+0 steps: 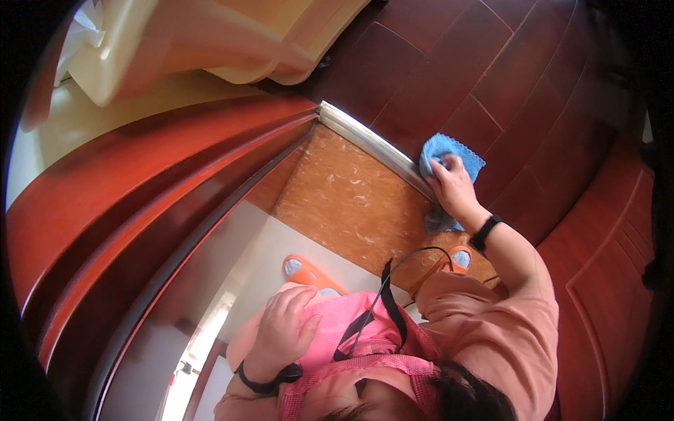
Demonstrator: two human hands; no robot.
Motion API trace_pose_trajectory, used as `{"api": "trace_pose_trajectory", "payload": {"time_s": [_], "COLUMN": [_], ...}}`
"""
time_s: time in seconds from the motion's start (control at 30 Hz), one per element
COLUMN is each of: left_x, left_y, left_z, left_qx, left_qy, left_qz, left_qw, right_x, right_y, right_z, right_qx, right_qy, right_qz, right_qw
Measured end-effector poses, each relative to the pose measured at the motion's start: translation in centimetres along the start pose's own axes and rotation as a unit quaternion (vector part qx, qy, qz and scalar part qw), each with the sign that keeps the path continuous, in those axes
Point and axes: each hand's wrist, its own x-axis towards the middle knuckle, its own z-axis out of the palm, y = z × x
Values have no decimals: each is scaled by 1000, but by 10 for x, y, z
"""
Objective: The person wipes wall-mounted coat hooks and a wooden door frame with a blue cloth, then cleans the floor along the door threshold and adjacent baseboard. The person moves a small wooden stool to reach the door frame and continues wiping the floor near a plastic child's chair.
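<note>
My right hand (452,184) pinches a light blue cloth (461,150) with zigzag edges. It rests at the right end of a silvery metal threshold strip (368,138), where dark red floor planks meet an orange-brown stone-patterned sill. Part of the cloth hangs below my wrist on the sill side. My left hand (287,318) lies on my left knee with the thumb apart from the fingers, holding nothing. A black band is on each wrist.
A red wooden door frame (158,142) curves along the left, and a red wooden door panel (605,273) stands at the right. A beige piece of furniture (237,37) is at the upper left. My orange slippers (303,271) are by the sill; a thin black cable (408,253) loops above my pink apron (337,326).
</note>
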Motion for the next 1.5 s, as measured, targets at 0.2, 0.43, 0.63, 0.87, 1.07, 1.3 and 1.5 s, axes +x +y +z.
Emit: {"api": "trace_pose_trajectory", "payload": {"time_s": [0.2,0.43,0.63,0.87,1.07,1.3,1.5], "left_x": [-1,7,14,3,9,58,78], "left_y": [0,8,6,-5,-5,36,76], "left_z": [-5,3,5,1,4,-18,-23], "left_qx": [11,3,3,-9,-158,-456,-645], "left_qy": [-16,-34,-39,-42,-41,-147,-194], "left_qz": [8,24,14,-8,-41,229,439], "left_qw": [1000,999,999,999,986,847,594], "right_x": [63,108,49,10,101,31,-79], "right_y": [-17,-52,-11,11,-52,-6,53], "right_z": [27,36,24,23,48,24,16], "right_qx": [-30,-41,-32,-69,-44,-56,-116], "right_qy": [-24,-22,-69,-99,-65,-115,-137], "right_qz": [-40,-87,-99,-60,-100,-114,13], "right_qw": [998,995,992,991,992,985,984]}}
